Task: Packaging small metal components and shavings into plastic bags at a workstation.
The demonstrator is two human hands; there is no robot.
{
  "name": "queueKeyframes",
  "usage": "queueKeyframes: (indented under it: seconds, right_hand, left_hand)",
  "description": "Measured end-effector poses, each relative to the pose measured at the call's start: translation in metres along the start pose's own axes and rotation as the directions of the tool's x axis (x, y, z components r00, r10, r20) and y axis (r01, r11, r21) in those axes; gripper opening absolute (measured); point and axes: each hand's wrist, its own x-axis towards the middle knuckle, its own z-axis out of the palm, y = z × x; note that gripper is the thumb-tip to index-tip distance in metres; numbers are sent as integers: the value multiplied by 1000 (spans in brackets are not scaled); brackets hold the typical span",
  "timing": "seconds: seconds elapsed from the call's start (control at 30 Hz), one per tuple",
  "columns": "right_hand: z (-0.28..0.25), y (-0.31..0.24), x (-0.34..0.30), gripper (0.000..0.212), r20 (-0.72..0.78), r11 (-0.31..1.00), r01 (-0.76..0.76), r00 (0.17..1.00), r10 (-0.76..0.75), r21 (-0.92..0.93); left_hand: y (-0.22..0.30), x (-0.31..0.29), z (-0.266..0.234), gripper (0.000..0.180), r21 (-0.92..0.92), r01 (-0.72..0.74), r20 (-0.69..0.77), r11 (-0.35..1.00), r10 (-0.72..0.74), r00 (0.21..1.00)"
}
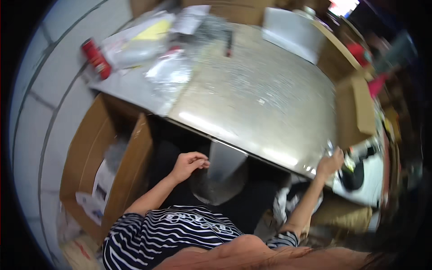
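- Metal-topped table (216,103) spans centre to 2 o'clock, small clear scraps scattered over it.
- Open cardboard box (128,175) at 8 o'clock, below the table edge; probably set there for easy left-side reach.
- Smaller cardboard box (348,110) at 3 o'clock, by the table's right edge, likely kept handy.
- Clear plastic bags (168,72) heaped at 11 o'clock, presumably pushed aside to free the middle.
- Left hand (189,165), 7 o'clock: fingers loosely bent, nothing visible in them, off the table. Right hand (329,164), between 3 and 4: fingers bent beside a small shiny clear item (330,147) at the table's right edge; cannot tell if gripped. Hands well apart.
- Red can (96,58), 10 o'clock: any print too blurred.
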Motion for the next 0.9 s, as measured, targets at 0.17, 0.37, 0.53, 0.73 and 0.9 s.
queueKeyframes:
  seconds: [0.17,0.37,0.53,0.73,0.9]
  right_hand:
    - [-22,-184,5,40,426,640,-74,804,-416,765]
    - [94,-275,17,56,439,815,190,764,-473,547]
    - [66,-285,9,59,521,824,266,668,-532,501]
    - [50,-279,-17,55,474,794,249,689,-548,555]
    - [33,-276,-37,57,395,740,268,708,-586,617]
  left_hand:
    - [68,40,-40,11,618,-413,-194,668,639,744]
    - [65,120,-84,62,998,28,-49,49,498,866]
    - [74,99,-66,59,994,-54,2,99,468,884]
    - [94,160,-78,54,987,-12,-99,157,673,733]
    - [71,200,-76,34,890,312,-188,-334,355,916]
